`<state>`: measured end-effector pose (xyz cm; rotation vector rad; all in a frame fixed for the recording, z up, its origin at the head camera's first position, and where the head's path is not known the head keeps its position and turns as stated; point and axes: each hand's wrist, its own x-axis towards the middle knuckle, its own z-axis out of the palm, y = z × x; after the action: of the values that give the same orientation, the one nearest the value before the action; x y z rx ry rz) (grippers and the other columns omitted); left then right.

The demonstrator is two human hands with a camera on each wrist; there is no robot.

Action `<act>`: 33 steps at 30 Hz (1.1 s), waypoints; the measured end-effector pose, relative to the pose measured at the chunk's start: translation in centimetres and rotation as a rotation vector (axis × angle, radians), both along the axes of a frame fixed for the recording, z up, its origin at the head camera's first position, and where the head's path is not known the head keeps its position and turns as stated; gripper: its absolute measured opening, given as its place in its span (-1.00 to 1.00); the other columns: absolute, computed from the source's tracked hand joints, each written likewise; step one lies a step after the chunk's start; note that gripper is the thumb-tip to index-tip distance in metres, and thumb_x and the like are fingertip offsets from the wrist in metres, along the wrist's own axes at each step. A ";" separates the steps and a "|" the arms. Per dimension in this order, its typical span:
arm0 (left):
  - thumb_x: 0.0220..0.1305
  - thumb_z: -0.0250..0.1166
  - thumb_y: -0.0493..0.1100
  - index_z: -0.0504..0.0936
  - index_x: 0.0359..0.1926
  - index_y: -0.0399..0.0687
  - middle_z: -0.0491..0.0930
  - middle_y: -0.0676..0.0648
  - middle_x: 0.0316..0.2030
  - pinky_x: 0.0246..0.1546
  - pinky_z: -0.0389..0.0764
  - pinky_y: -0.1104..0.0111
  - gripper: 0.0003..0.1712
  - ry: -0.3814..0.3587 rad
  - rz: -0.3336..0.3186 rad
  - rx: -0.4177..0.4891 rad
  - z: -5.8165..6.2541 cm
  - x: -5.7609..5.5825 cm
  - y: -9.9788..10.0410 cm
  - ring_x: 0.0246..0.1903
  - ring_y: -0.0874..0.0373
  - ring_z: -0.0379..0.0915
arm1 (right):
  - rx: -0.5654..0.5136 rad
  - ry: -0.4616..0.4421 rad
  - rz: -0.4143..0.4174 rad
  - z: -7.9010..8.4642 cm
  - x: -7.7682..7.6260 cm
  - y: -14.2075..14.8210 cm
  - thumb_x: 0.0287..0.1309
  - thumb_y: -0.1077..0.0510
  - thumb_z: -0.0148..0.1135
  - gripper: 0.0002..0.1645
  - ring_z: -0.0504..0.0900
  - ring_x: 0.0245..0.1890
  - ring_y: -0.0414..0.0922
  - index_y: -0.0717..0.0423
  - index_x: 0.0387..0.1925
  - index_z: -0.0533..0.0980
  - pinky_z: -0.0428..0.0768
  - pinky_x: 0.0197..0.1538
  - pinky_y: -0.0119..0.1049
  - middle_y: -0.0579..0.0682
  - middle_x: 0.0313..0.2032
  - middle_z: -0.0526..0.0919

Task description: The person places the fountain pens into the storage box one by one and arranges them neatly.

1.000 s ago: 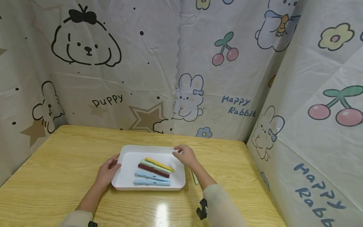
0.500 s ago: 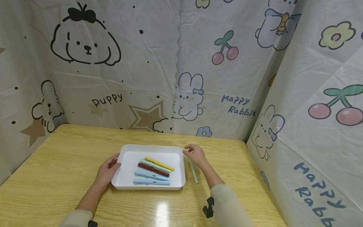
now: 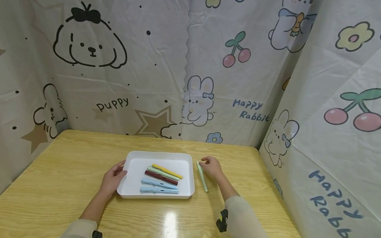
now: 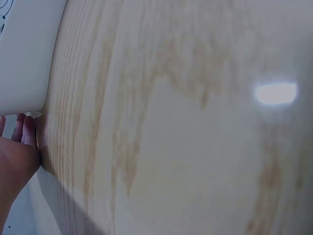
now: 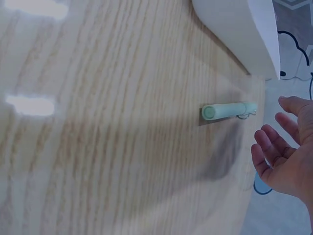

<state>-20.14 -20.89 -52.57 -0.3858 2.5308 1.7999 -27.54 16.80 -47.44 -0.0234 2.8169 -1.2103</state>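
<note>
A shallow white tray (image 3: 169, 158) holds several capped pens: a yellow pen (image 3: 166, 171), a light green pen (image 3: 157, 172), a dark red pen (image 3: 161, 178) and two light blue ones. At the tray's left end my left hand (image 3: 112, 178) grips the wall, thumb at the rim and fingers along the outside. Another light green pen (image 3: 202, 177) lies on the table just right of the tray. My right hand (image 3: 212, 167) hovers by its far end, fingers loosely bent and holding nothing. In the right wrist view a gap shows between these fingers (image 5: 266, 144) and the pen (image 5: 229, 110).
The wood-grain table (image 3: 74, 158) reaches back to a printed cloth (image 3: 148, 82) hanging behind it. Another stretch of this cloth (image 3: 333, 142) closes off the right side. Light glares off the tabletop in front of the tray.
My right hand has moved from over the tray's far right corner rightward and down, to beside the loose green pen, which is uncovered now. My left hand stays on the tray.
</note>
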 end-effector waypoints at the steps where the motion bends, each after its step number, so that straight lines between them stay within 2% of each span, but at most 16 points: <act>1: 0.39 0.02 -0.12 0.14 0.41 -0.03 0.27 -0.33 0.25 0.16 0.33 0.12 -0.39 0.000 -0.001 -0.001 0.0 0.0 0.0 0.21 -0.13 0.22 | -0.001 -0.006 -0.005 -0.2 0.0 0.2 0.19 0.06 0.18 -0.58 0.54 -0.15 0.02 0.25 -0.01 0.53 0.55 -0.13 -0.14 0.19 -0.13 0.58; 11: 0.38 0.03 -0.11 0.16 0.40 -0.03 0.29 -0.32 0.24 0.08 0.37 0.22 -0.40 0.004 0.004 -0.014 0.3 0.0 0.1 0.18 -0.10 0.25 | 0.015 0.012 -0.026 -2.1 0.0 1.1 0.16 0.04 0.22 -0.59 0.53 -0.24 -0.04 0.25 -0.05 0.55 0.52 -0.20 -0.21 0.15 -0.22 0.60; 17: 0.38 0.02 -0.12 0.15 0.41 -0.03 0.28 -0.32 0.26 0.13 0.35 0.15 -0.40 0.007 0.002 -0.001 0.1 0.0 0.0 0.20 -0.12 0.23 | -0.025 -0.002 -0.046 -3.1 0.3 1.4 0.15 0.06 0.22 -0.59 0.48 -0.32 -0.09 0.27 -0.05 0.54 0.47 -0.32 -0.32 0.13 -0.27 0.57; 23: 0.38 0.01 -0.12 0.15 0.41 -0.02 0.27 -0.31 0.26 0.14 0.35 0.14 -0.39 0.003 0.004 0.010 0.0 -0.1 0.0 0.20 -0.12 0.23 | -0.051 0.001 -0.079 -3.9 0.5 1.3 0.14 0.05 0.23 -0.60 0.45 -0.32 -0.11 0.25 -0.08 0.56 0.41 -0.35 -0.37 0.10 -0.29 0.53; 33: 0.38 0.02 -0.12 0.17 0.40 -0.02 0.31 -0.30 0.23 -0.07 0.38 0.43 -0.41 0.002 0.006 -0.023 0.1 0.1 0.1 0.16 -0.08 0.27 | -0.005 0.033 -0.107 -4.5 0.8 0.5 0.06 0.01 0.30 -0.61 0.46 -0.33 -0.11 0.20 -0.14 0.60 0.41 -0.34 -0.36 0.08 -0.29 0.54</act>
<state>-20.07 -20.83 -52.45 -0.3930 2.5567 1.7748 -26.73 17.35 -51.96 0.1090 2.8776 -1.2489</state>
